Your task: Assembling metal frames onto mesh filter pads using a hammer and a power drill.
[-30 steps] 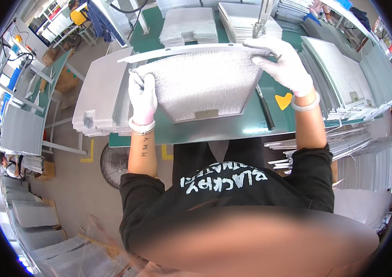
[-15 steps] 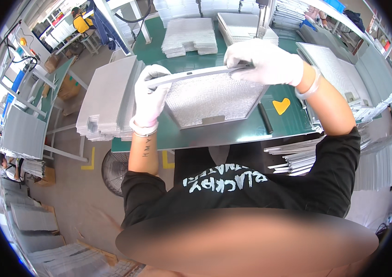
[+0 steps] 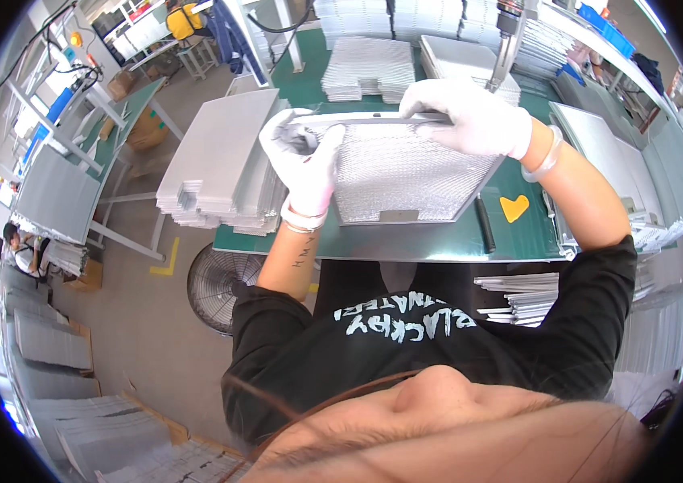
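Between my hands a framed metal mesh panel (image 3: 410,173) stands tilted on its lower edge over the green table, silvery mesh towards me, with a small plate at the bottom of its frame. My left hand (image 3: 305,161), white-gloved, is curled at the panel's upper left corner, thumb up against the frame and a gap showing between thumb and fingertips. Also gloved, my right hand (image 3: 470,119) pinches the top rail towards its right end, fingers over it and thumb in front. Right of the panel lie a black rod-like tool (image 3: 485,224) and a yellow heart-shaped piece (image 3: 514,208).
Stacked grey panels (image 3: 217,157) are at the table's left; more stacks (image 3: 370,66) line the back. An upright spindle-like tool (image 3: 507,44) stands behind my right hand. Panels (image 3: 599,153) lean at the right. A floor fan (image 3: 221,286) is below the table (image 3: 406,248). Co-workers are farther left.
The whole view has shifted, so the table appears farther right. My left hand's grip has loosened and its thumb has come round towards the mesh side. My right hand keeps the top rail.
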{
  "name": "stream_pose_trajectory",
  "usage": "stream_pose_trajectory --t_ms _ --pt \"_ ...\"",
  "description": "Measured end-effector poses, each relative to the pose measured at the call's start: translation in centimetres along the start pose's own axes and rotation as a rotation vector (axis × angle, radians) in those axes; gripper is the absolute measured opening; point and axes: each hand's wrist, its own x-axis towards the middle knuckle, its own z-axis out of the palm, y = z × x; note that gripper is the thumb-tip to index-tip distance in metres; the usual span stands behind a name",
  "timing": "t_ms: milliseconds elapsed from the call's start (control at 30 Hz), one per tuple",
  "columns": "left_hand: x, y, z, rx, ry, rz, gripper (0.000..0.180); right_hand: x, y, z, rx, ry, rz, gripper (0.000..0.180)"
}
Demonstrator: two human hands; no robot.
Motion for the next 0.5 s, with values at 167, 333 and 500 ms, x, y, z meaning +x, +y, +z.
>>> stream_pose_trajectory --t_ms 167,333,500 --pt "-0.2 -1.6 0.1 0.169 0.009 0.068 0.054 0.2 0.6 0.9 0.008 0.077 -0.02 0.055" --pt "-0.6 -2.2 0.0 0.192 0.043 0.099 0.038 0.4 0.5 0.7 -0.041 0.026 -0.029 0.057" --pt "-0.3 -2.5 -0.8 0.19 0.058 0.122 0.032 0.4 0.3 0.8 -0.088 0.043 -0.071 0.055"
